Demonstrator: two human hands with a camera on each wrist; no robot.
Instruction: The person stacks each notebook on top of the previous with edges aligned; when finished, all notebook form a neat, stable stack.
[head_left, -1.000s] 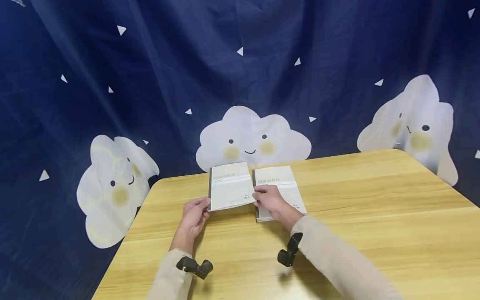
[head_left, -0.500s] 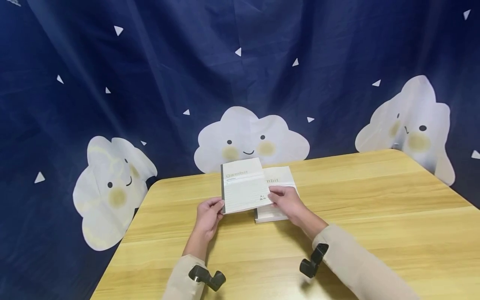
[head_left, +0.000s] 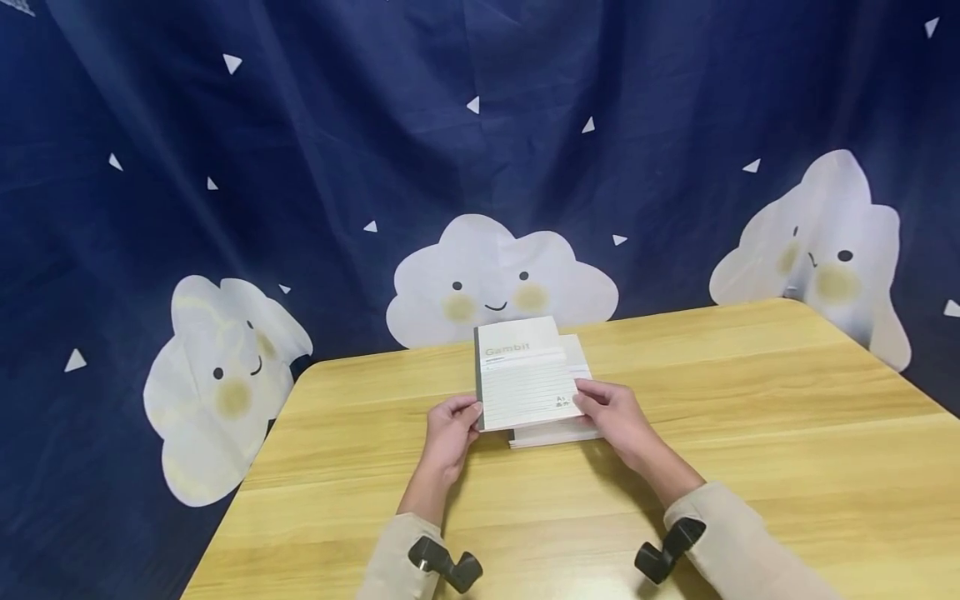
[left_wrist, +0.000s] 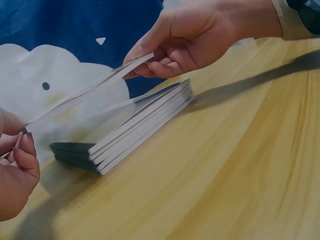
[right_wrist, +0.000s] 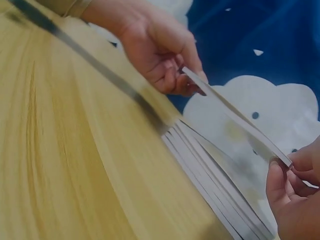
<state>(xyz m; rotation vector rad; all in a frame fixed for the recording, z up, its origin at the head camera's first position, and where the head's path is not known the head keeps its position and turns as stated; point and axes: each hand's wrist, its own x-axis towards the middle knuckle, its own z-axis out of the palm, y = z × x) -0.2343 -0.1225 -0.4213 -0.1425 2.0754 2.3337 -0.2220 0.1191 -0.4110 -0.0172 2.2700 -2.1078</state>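
A cream notebook with a dark spine and the word "Gambit" on its cover is held up between both hands. My left hand pinches its near left corner at the spine, thumb on top. At the near right corner, my right hand pinches it between thumb and fingers. Beneath it on the table lies a stack of several similar notebooks, dark spines to the left. In both wrist views a gap shows between the held notebook and the stack. From the head view the held one covers most of the stack.
The wooden table stretches out around the stack, its far edge against a dark blue curtain with white clouds and small triangles. A black camera mount sits on the left sleeve, and another black mount on the right.
Both hands have carried the notebook to the right, from beside the stack to above it. The stack has stayed in place and is now mostly covered in the head view.
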